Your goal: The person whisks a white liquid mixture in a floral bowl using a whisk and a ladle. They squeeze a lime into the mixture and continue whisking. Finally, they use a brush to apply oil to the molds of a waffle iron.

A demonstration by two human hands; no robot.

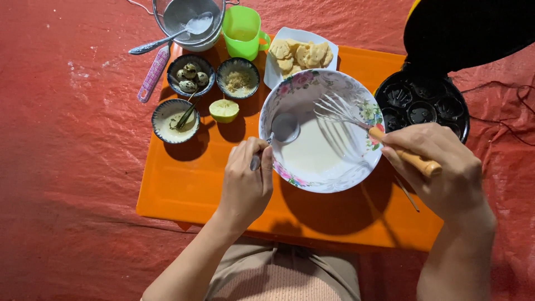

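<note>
**Two hands over a bowl of pale batter, spoon and whisk both in it**

Seen from above, a floral bowl (312, 89) of thin white batter (312, 153) sits at the centre of the frame on a low orange table (184, 184). The left hand (247, 178), lower centre, is closed around the handle of a metal spoon (281, 129) whose bowl rests in the batter. The right hand (440, 167), at right, grips the wooden handle of a wire whisk (343, 114) slanting in over the rim.

Behind, upper left, stand small dishes: quail eggs (190, 75), a crumbly filling (238, 81), a cream sauce (174, 124), and a halved lime (224, 110). A green cup (242, 30) and plate of biscuits (301, 54) sit further back. An open black mould pan (421, 103) lies at upper right.

The bowl is not steadied by either hand. A hard whisk stroke could probably slop the runny batter over the near rim, or nudge the bowl toward the table edge.
</note>
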